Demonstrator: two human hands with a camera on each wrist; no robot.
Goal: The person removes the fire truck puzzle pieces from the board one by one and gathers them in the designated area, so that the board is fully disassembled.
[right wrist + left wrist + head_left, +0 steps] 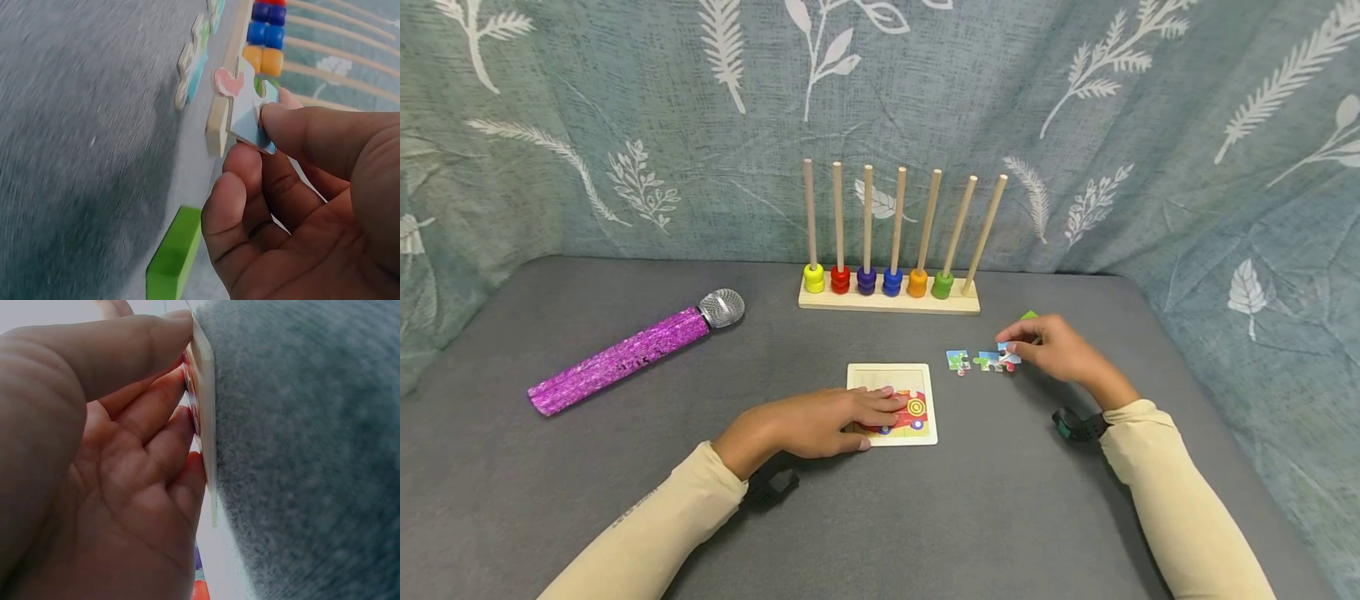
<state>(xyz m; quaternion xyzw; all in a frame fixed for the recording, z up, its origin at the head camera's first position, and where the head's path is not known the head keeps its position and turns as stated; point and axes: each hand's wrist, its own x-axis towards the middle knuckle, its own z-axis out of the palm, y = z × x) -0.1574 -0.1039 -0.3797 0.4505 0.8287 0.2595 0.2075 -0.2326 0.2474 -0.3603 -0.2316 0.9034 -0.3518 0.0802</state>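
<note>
My left hand (820,421) rests on a square wooden puzzle tray (891,369), its fingers lying over the red vehicle picture inside. In the left wrist view the thumb touches the tray's edge (206,381). Between thumb and fingers, my right hand (1060,350) pinches a puzzle piece (247,112), light blue with a pink-red knob, lifted off the table. Just left of that hand lie loose puzzle pieces (988,361) and another separate piece (957,360). A green block (175,253) sits beside the right hand, partly hidden by it in the head view.
A wooden stand with upright pegs (887,304) and coloured beads is at the back of the grey table. To the left lies a microphone (632,354) with a glittery purple handle. A patterned blue-green cloth (700,150) hangs behind.
</note>
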